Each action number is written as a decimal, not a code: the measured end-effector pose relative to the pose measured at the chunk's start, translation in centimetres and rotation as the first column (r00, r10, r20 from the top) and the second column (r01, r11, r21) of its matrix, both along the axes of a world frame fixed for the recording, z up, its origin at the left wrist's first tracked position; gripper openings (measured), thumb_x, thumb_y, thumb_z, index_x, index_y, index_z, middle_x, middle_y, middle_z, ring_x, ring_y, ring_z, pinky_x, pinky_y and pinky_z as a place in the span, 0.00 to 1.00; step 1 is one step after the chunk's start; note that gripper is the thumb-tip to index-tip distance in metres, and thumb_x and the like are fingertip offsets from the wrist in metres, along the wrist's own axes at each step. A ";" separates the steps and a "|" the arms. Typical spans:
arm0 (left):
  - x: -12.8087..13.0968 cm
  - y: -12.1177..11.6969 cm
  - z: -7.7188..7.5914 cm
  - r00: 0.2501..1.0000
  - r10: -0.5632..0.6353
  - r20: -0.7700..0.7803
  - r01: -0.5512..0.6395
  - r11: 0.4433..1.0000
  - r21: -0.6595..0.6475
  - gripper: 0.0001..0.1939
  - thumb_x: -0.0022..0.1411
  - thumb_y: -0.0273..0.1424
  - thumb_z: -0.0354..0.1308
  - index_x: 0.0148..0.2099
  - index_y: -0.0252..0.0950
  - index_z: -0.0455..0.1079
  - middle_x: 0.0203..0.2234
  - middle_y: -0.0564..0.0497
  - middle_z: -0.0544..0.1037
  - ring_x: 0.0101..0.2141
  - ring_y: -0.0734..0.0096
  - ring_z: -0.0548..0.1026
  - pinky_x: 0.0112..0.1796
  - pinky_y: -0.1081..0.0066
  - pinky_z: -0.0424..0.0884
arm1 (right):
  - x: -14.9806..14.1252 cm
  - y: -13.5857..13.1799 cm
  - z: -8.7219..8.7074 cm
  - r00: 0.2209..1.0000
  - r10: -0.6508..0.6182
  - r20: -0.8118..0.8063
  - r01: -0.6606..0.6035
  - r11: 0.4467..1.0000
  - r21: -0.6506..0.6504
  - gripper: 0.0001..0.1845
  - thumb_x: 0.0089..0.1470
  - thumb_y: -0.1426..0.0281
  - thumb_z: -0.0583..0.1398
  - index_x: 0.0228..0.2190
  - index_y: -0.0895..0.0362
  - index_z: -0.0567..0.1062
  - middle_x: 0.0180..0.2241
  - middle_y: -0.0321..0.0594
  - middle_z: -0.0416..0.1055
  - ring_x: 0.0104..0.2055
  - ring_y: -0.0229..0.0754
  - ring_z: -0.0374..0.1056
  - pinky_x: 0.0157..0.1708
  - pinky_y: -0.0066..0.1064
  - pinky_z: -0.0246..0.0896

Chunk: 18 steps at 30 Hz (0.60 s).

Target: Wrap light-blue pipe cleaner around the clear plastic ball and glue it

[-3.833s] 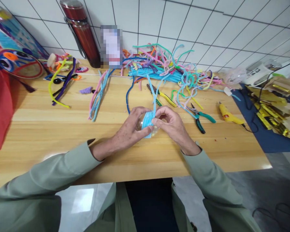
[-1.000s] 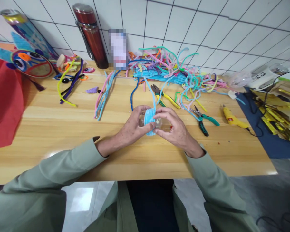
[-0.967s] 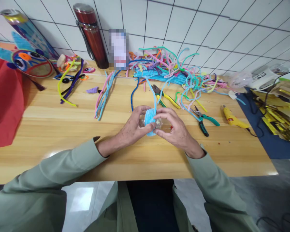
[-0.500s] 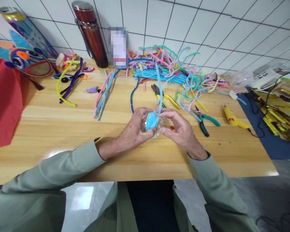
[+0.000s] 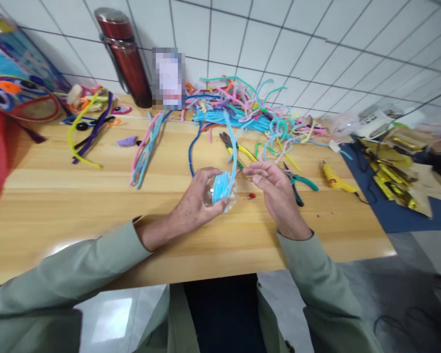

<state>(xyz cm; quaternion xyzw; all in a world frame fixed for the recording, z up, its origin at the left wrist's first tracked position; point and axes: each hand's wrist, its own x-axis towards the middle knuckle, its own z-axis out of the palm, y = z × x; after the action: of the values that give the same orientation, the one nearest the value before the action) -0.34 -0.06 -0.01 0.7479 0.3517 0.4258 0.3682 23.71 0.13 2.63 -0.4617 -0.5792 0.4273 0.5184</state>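
The right hand (image 5: 277,196) had just come away from the clear rounded piece (image 5: 208,192) – half a second earlier its fingertips were against it, and now they were apart, off to the right. That seemed to leave the left hand (image 5: 194,201) alone to steady the work and keep the winding from slackening.

The left hand was curled around the piece, pinching it between thumb and fingers, with the thumb pressed on the near side. The right hand was half curled, its thumb close to the fingers; whether anything was between them, I could not tell.

The piece was held above the near-middle of the wooden table (image 5: 106,215), in front of the person. A light-blue fuzzy band (image 5: 220,188) went around it in several turns lying side by side, with the clear surface showing at both sides. At least 1 loose blue strand (image 5: 235,152) rose from the band toward the far bundle of blue stems (image 5: 231,120). Between the piece and the right hand, a small red thing (image 5: 252,196) lay in plain view – 2 pairs of pliers, 1 yellow-handled (image 5: 247,153) and 1 teal-handled (image 5: 305,181), lay near the right hand.
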 end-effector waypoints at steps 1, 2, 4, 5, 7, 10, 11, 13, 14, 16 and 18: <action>0.0 -0.1 -0.1 1.000 0.001 0.002 -0.001 1.000 -0.009 0.28 0.68 0.36 0.66 0.65 0.44 0.61 0.62 0.41 0.69 0.61 0.53 0.73 0.61 0.49 0.75 | 0.6 -0.2 0.1 0.999 0.004 0.035 -0.004 1.000 -0.005 0.12 0.62 0.62 0.66 0.47 0.50 0.78 0.47 0.41 0.85 0.51 0.47 0.80 0.57 0.45 0.73; -0.1 -0.2 -0.3 1.000 0.007 -0.001 -0.007 1.000 -0.021 0.28 0.68 0.36 0.66 0.66 0.45 0.61 0.62 0.42 0.69 0.61 0.53 0.74 0.61 0.50 0.76 | 1.5 -0.5 0.2 0.997 0.004 0.077 -0.004 1.000 -0.003 0.11 0.62 0.62 0.66 0.46 0.50 0.78 0.48 0.41 0.84 0.52 0.47 0.80 0.57 0.45 0.73; -0.1 -0.2 -0.7 0.999 0.035 -0.004 -0.035 0.999 -0.013 0.29 0.68 0.37 0.67 0.66 0.45 0.62 0.61 0.42 0.70 0.61 0.52 0.74 0.59 0.50 0.77 | 3.8 -1.0 0.3 0.982 -0.025 0.187 0.023 1.000 0.009 0.11 0.63 0.61 0.66 0.46 0.51 0.80 0.49 0.41 0.84 0.53 0.47 0.79 0.56 0.44 0.73; -0.1 -0.2 -0.9 0.998 0.054 0.006 -0.054 0.999 -0.002 0.29 0.68 0.36 0.67 0.66 0.46 0.62 0.61 0.42 0.70 0.62 0.52 0.74 0.59 0.50 0.78 | 5.4 -1.3 0.3 0.966 -0.062 0.251 0.059 0.998 0.022 0.12 0.63 0.61 0.66 0.46 0.51 0.80 0.49 0.42 0.84 0.53 0.48 0.79 0.55 0.44 0.73; -0.1 -0.2 -1.1 0.996 0.088 0.021 -0.090 0.994 0.059 0.29 0.67 0.35 0.67 0.66 0.46 0.61 0.63 0.42 0.69 0.64 0.51 0.72 0.59 0.50 0.79 | 9.2 -1.7 0.1 0.904 -0.186 0.385 0.177 0.982 0.058 0.13 0.62 0.59 0.66 0.45 0.52 0.81 0.47 0.41 0.84 0.50 0.48 0.79 0.53 0.45 0.74; 0.0 0.1 -1.2 0.992 0.127 -0.002 -0.124 0.973 0.196 0.32 0.65 0.33 0.69 0.66 0.47 0.61 0.63 0.42 0.68 0.65 0.50 0.70 0.61 0.46 0.77 | 15.7 -2.2 -0.5 0.727 -0.418 0.545 0.409 0.901 0.144 0.15 0.58 0.58 0.66 0.43 0.53 0.83 0.44 0.43 0.85 0.47 0.51 0.79 0.52 0.48 0.74; 0.0 0.2 -1.2 0.991 0.135 -0.014 -0.128 0.965 0.229 0.32 0.64 0.32 0.69 0.66 0.47 0.61 0.62 0.42 0.69 0.64 0.49 0.70 0.61 0.45 0.77 | 17.9 -2.2 -0.8 0.643 -0.490 0.588 0.490 0.854 0.176 0.16 0.58 0.58 0.65 0.42 0.53 0.83 0.43 0.46 0.85 0.46 0.52 0.79 0.51 0.49 0.75; -0.1 0.3 -1.3 0.990 0.139 -0.024 -0.129 0.959 0.253 0.33 0.63 0.32 0.69 0.66 0.47 0.62 0.61 0.42 0.70 0.63 0.49 0.71 0.60 0.45 0.78 | 21.7 -2.3 -1.2 0.419 -0.582 0.697 0.615 0.746 0.254 0.17 0.56 0.62 0.62 0.44 0.55 0.83 0.46 0.51 0.85 0.47 0.56 0.79 0.52 0.52 0.75; -0.1 0.3 -1.4 0.990 0.136 -0.022 -0.126 0.961 0.246 0.33 0.64 0.32 0.69 0.67 0.47 0.61 0.62 0.42 0.70 0.63 0.49 0.71 0.59 0.46 0.78 | 23.3 -2.3 -1.4 0.312 -0.573 0.758 0.636 0.718 0.281 0.20 0.55 0.66 0.60 0.47 0.56 0.82 0.49 0.54 0.84 0.49 0.57 0.78 0.55 0.53 0.73; -0.1 0.4 -1.6 0.992 0.123 -0.012 -0.117 0.967 0.224 0.32 0.65 0.33 0.69 0.67 0.47 0.61 0.62 0.42 0.69 0.64 0.48 0.71 0.58 0.46 0.79 | 25.9 -2.0 -1.7 0.160 -0.492 0.856 0.625 0.722 0.298 0.26 0.52 0.72 0.58 0.52 0.60 0.81 0.55 0.59 0.82 0.55 0.60 0.77 0.60 0.53 0.69; -0.1 0.4 -1.7 0.994 0.112 -0.008 -0.108 0.974 0.201 0.32 0.66 0.33 0.68 0.67 0.47 0.61 0.63 0.41 0.68 0.65 0.48 0.70 0.59 0.45 0.79 | 27.5 -1.6 -2.0 0.116 -0.418 0.901 0.604 0.750 0.270 0.28 0.49 0.76 0.58 0.53 0.61 0.81 0.56 0.61 0.81 0.57 0.60 0.76 0.61 0.51 0.67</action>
<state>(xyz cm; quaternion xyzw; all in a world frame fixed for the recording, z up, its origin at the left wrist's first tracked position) -0.40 0.31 -1.75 0.7647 0.3516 0.4716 0.2632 51.26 -1.45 0.63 -0.8276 -0.5311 -0.0764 0.1649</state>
